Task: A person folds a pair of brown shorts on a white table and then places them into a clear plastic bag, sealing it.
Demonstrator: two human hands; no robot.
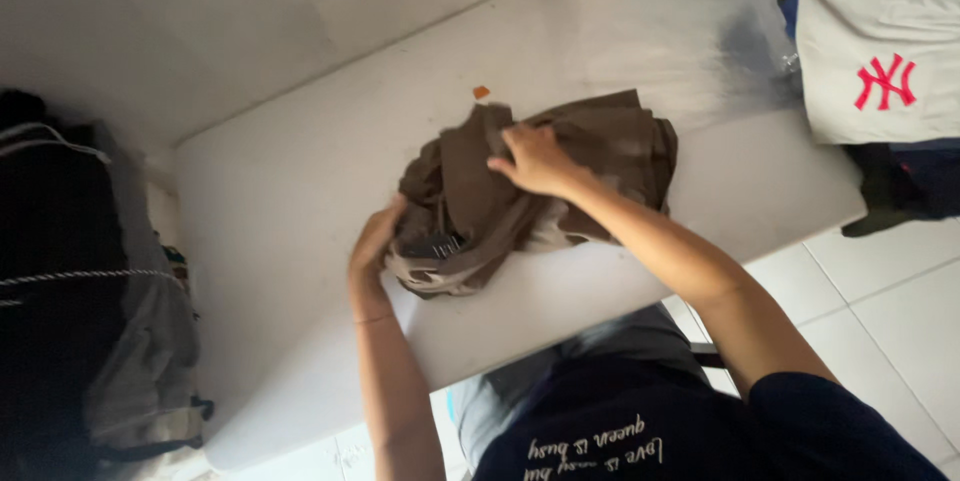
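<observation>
White table against a pale wall, tiled floor below; brown garment bunched near the table's front edge.

Brown garment lies crumpled in a loose heap, partly folded over itself, a dark tag showing near its lower left. Left hand cups the heap's left edge, fingers curled against the cloth, apparently bracing it so that it does not slide. Right hand rests on top, fingers closed on a fold of the fabric, pinning or gathering it. Small orange scrap sits just beyond the garment, apart from it. Grey garment with a red emblem lies at the table's far right end, well apart. Dark bag hangs left of the table.
</observation>
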